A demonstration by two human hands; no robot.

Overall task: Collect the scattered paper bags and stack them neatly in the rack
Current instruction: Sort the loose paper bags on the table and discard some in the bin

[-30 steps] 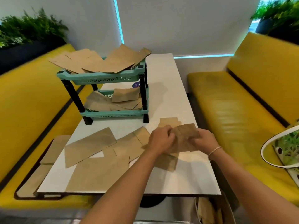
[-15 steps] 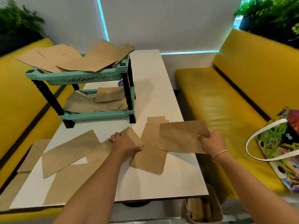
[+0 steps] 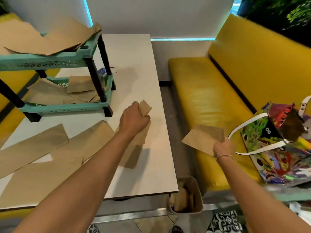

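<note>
My left hand (image 3: 133,119) grips the upper end of a long brown paper bag (image 3: 134,148) that lies on the white table (image 3: 134,64). My right hand (image 3: 222,147) holds another brown paper bag (image 3: 203,137) out over the gap between table and yellow bench. Several more flat paper bags (image 3: 42,148) lie scattered on the table's left half. The teal two-tier rack (image 3: 55,63) with black legs stands at the back left, loose bags piled untidily on its top tier (image 3: 50,39) and its lower tier (image 3: 64,93).
A yellow bench (image 3: 210,98) runs along the right, with a colourful tote bag (image 3: 277,145) on it. A small bin (image 3: 185,195) holding brown paper sits on the floor by the table's near right corner. Another yellow bench lies at far left.
My right hand carried its bag rightwards, off the table and over the bench gap. My left hand shifted right from the middle bags and took hold of the long bag's upper end.
</note>
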